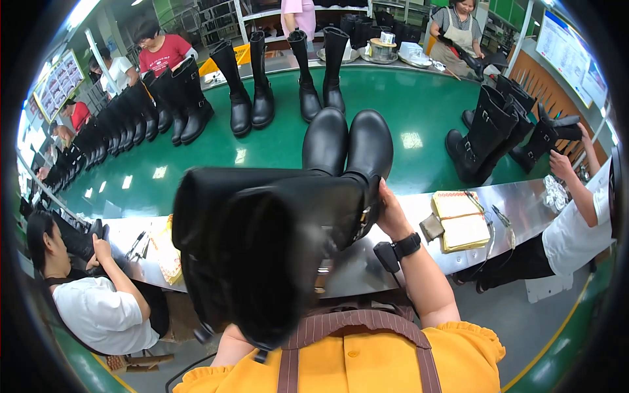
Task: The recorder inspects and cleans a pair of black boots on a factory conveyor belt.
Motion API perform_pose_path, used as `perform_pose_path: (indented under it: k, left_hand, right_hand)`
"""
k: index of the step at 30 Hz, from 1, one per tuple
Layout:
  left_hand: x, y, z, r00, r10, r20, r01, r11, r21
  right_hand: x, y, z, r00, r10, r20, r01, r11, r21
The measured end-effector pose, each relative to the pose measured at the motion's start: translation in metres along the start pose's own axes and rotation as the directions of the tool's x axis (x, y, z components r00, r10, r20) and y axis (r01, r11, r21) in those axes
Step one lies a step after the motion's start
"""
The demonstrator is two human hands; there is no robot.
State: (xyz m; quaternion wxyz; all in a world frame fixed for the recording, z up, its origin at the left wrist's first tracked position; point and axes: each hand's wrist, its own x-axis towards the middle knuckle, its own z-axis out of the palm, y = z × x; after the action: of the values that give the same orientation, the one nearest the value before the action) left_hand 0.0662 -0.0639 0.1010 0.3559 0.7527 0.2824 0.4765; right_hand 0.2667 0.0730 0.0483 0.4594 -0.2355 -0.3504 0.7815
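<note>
Two tall black leather boots (pixel 325 141) are in front of me, side by side, toes pointing away over the green table. Their wide shafts (pixel 223 229) lean back toward me and to the left, the nearest opening blurred. My right hand (pixel 392 213) grips the right boot at the ankle, by a metal buckle (pixel 364 215), fingers partly behind the leather. A black watch and a small black box are strapped to that wrist. Of my left arm only a bit of forearm shows below the shafts; they hide the hand.
Several black boots (pixel 190 105) line the green table's (pixel 275 154) far and left side; more stand at right (pixel 481 134). A yellow-edged paper stack (pixel 460 219), grey block (pixel 432 228) and pliers (pixel 503 216) lie on the metal edge. Co-workers handle boots on both sides.
</note>
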Motion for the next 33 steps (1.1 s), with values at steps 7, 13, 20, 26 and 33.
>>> perform_pose_path:
  k: [7,13,20,26,33]
  left_hand:
    - [0.043,-0.045,-0.042,0.775,-0.388,-0.498,0.27,0.917,-0.295]
    - [0.039,-0.119,-0.023,0.854,-0.512,-0.095,0.211,0.507,-0.836]
    - [0.03,-0.114,-0.032,0.824,-0.56,-0.084,0.092,0.278,-0.956]
    - [0.026,-0.129,-0.045,0.815,-0.571,-0.095,-0.132,-0.023,-0.991]
    - [0.022,-0.139,-0.049,0.716,-0.636,-0.286,-0.199,0.207,-0.958]
  right_hand:
    - [0.027,-0.006,-0.022,0.988,-0.028,0.154,-0.029,0.933,0.359]
    - [0.028,0.009,-0.036,0.981,0.014,0.194,-0.094,0.909,0.407]
    - [0.033,0.026,-0.041,0.935,0.025,0.354,-0.208,0.846,0.491]
    - [0.026,0.02,-0.021,0.98,0.104,0.17,-0.174,0.861,0.478]
    - [0.027,0.024,-0.015,0.996,0.042,-0.079,-0.008,0.923,0.384]
